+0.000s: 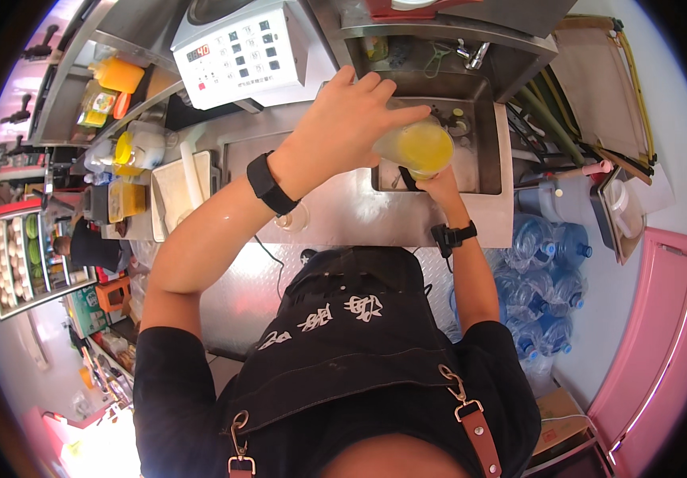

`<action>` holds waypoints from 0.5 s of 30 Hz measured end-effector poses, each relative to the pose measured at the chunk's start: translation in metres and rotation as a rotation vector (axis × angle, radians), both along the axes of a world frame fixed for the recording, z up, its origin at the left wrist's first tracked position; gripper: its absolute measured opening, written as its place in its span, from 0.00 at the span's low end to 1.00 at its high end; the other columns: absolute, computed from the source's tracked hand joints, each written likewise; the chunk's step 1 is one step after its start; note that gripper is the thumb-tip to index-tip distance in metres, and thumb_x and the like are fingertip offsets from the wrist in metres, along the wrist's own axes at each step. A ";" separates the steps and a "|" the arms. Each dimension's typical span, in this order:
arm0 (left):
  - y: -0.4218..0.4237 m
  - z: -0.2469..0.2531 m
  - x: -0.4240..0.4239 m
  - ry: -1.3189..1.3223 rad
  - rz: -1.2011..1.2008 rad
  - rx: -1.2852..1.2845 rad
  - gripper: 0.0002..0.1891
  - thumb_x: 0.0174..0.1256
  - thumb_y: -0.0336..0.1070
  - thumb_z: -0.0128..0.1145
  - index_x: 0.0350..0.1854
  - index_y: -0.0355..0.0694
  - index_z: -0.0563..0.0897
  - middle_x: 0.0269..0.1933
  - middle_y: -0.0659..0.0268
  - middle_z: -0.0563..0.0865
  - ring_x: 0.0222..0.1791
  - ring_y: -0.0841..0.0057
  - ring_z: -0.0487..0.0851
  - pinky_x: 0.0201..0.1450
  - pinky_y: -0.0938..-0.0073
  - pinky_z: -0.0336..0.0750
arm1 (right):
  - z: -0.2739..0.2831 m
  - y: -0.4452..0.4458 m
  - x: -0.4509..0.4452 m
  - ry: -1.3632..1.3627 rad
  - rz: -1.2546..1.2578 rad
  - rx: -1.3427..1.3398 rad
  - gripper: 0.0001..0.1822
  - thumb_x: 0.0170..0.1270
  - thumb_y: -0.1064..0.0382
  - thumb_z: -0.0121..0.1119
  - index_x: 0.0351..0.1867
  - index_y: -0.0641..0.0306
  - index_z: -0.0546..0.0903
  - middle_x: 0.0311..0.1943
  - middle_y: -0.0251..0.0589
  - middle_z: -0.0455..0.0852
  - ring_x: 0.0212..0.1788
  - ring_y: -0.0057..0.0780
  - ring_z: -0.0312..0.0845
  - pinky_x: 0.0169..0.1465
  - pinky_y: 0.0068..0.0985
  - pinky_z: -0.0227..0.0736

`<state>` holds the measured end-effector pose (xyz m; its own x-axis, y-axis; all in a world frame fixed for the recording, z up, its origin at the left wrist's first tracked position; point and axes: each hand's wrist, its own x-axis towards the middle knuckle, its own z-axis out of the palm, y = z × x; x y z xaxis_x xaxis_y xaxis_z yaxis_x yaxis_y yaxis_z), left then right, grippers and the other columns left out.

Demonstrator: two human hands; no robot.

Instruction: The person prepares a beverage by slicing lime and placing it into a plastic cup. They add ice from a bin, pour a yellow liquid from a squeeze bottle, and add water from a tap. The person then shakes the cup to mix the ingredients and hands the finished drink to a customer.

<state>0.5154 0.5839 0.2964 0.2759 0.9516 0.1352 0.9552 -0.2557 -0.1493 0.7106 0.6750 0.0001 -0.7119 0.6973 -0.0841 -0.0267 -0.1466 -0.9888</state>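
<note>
My left hand (355, 116) grips a tilted clear container (418, 146) with yellow contents, its fingers spread over the upper side. At the container's lower end is my right hand (439, 182), closed around it with the fingers mostly hidden behind. Whether a second vessel sits beneath cannot be told. A small black item (406, 178) shows beside the right hand. Both hands are over the near part of the steel sink (486, 149). A citrus slice (458, 112) and other scraps lie in the sink, beyond the container.
A white dispensing machine with keypad (248, 57) stands left of the sink, near a faucet (476, 55). On the steel counter (343, 209) are a tray (167, 179) and a clear cup (295, 216). Water jugs (528, 239) stand at right. A person (95, 245) is far left.
</note>
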 end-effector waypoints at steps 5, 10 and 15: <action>-0.018 -0.009 0.003 -0.222 0.125 -0.140 0.48 0.37 0.43 0.80 0.71 0.59 0.75 0.47 0.64 0.83 0.47 0.67 0.82 0.52 0.66 0.72 | 0.010 -0.010 0.003 0.079 -0.021 -0.088 0.37 0.44 0.81 0.65 0.62 0.67 0.74 0.58 0.36 0.83 0.62 0.29 0.78 0.66 0.26 0.69; -0.064 -0.065 -0.001 -0.761 0.385 -0.101 0.49 0.43 0.42 0.81 0.73 0.44 0.70 0.58 0.58 0.83 0.57 0.58 0.82 0.63 0.61 0.72 | 0.018 -0.020 0.014 -0.041 -0.018 0.015 0.38 0.43 0.81 0.65 0.63 0.66 0.74 0.58 0.36 0.83 0.62 0.28 0.78 0.66 0.25 0.69; -0.113 -0.163 0.009 -1.361 0.446 0.006 0.49 0.39 0.37 0.83 0.69 0.37 0.71 0.60 0.55 0.81 0.64 0.60 0.78 0.71 0.64 0.68 | 0.056 -0.038 0.024 -0.151 -0.033 -0.009 0.34 0.43 0.80 0.67 0.60 0.67 0.78 0.54 0.37 0.86 0.58 0.29 0.81 0.63 0.27 0.73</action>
<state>0.5247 0.4707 0.1329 -0.3856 0.9212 0.0515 0.3522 0.0954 0.9310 0.7345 0.6373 0.0556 -0.6671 0.7191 -0.1945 0.1170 -0.1566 -0.9807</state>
